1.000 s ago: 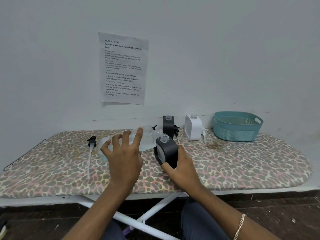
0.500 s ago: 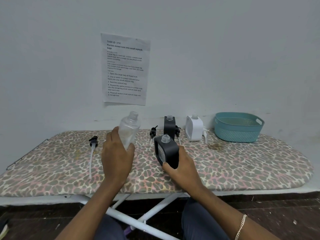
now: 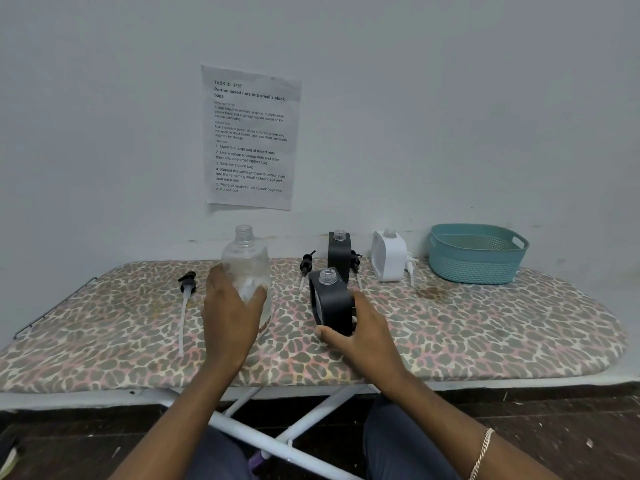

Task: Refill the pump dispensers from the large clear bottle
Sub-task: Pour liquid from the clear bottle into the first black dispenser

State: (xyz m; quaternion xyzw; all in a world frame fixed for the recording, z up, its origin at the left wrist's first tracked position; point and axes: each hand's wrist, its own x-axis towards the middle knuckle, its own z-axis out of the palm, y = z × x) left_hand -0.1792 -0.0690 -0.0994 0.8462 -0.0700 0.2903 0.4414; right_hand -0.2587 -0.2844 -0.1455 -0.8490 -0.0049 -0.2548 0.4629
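Since one second ago, the large clear plastic bottle (image 3: 246,268) has gone from lying almost level, neck towards the nearer dispenser, to upright, well left of that dispenser. Its neck is uncapped. Its lower half is hidden behind the left hand (image 3: 230,306), and whether its base rests on the cover cannot be told. Any liquid level inside is hard to make out.

The left hand is wrapped round the bottle's body from the near side, thumb on the right flank. The right hand (image 3: 363,330) clasps the near squat black dispenser bottle (image 3: 332,303) low down, with the thumb across its front foot and the fingers behind. This dispenser leans slightly left, its neck open.

All of this sits on the leopard-print ironing board (image 3: 485,334), whose left end is cut off. A printed paper sheet (image 3: 251,138) hangs on the wall behind. A teal perforated plastic basket (image 3: 478,258) stands at far right. Beside it is a white square dispenser bottle (image 3: 389,256), then a second black dispenser bottle (image 3: 339,252), both uncapped. A black pump head with a white tube (image 3: 187,285) lies left of the bottle. Smaller pumps lie around the far dispensers.
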